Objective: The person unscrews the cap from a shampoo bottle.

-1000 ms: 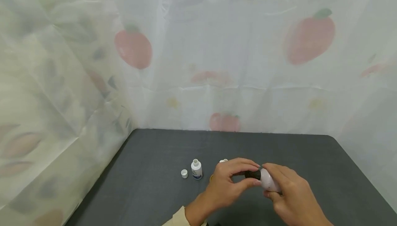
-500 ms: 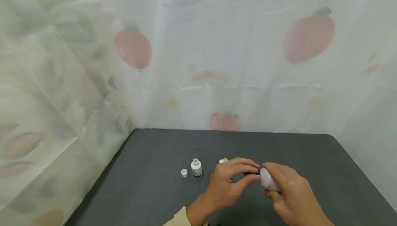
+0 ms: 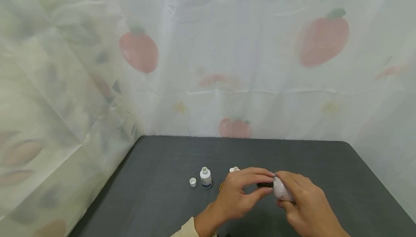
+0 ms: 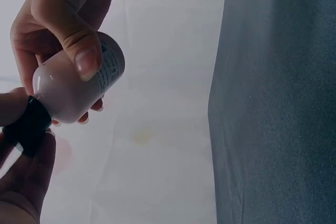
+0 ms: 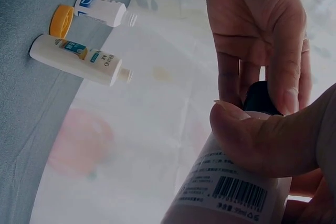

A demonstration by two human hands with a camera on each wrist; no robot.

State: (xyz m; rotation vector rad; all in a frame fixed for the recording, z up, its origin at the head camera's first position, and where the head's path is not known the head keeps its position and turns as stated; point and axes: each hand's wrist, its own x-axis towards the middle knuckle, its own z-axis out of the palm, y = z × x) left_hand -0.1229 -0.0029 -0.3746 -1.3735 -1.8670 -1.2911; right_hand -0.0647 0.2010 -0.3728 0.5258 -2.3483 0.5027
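A pale pink bottle (image 3: 281, 189) is held tilted above the dark table, its black cap (image 3: 264, 185) pointing to the left. My right hand (image 3: 308, 201) grips the bottle body, with the thumb lying along it beside a printed barcode label (image 5: 239, 195) in the right wrist view. Thumb and fingers of my left hand (image 3: 238, 193) pinch the cap, which sits at the bottle's neck in the left wrist view. The left fingers hide part of the cap in each view.
On the table (image 3: 169, 164) stands an uncapped white bottle (image 3: 206, 179), a small white cap (image 3: 193, 182) to its left. Another uncapped white bottle (image 5: 79, 59) and a yellow cap (image 5: 62, 22) are mostly behind my left hand in the head view. A fruit-patterned sheet (image 3: 195, 114) hangs behind.
My left fingers shift around the black cap, covering and then baring parts of it. The right hand and the pink bottle stay nearly in place.
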